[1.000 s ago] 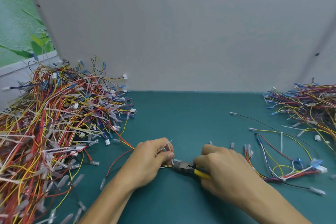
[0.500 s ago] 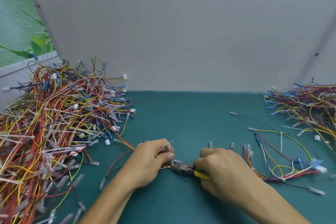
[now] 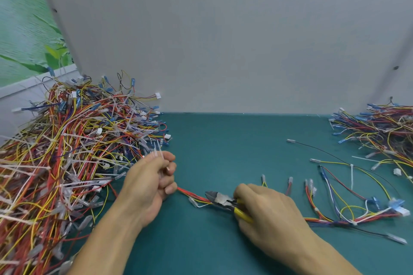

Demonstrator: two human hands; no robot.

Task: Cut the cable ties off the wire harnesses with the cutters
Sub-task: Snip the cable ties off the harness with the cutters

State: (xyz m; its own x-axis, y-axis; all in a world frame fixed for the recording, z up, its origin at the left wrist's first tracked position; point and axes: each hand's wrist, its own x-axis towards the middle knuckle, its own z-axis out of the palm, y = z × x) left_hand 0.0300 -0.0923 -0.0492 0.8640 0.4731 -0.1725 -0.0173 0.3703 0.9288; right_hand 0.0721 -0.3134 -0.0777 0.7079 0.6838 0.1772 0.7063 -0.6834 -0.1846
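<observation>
Head view: your left hand (image 3: 147,185) fisted round end of wire harness (image 3: 190,194), clear terminals poking out top. Your right hand (image 3: 268,210) wrapped round yellow handles of cutters (image 3: 221,200), nose right on harness's red wires, down on teal table (image 3: 223,152). Big tangled pile (image 3: 67,152) just left.

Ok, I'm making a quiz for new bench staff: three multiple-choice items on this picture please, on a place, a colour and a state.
1. Where is the larger pile of wire harnesses? A) left of the left hand B) mid-mat C) far right
2. What colour are the handles of the cutters? A) red B) yellow C) blue
3. What is the right hand doing? A) lying flat, open B) gripping the cutters C) pointing upward

1 A, the heap lies beyond the left hand; 2 B, yellow shows below the fingers; 3 B, its fingers curl round the handles.
</observation>
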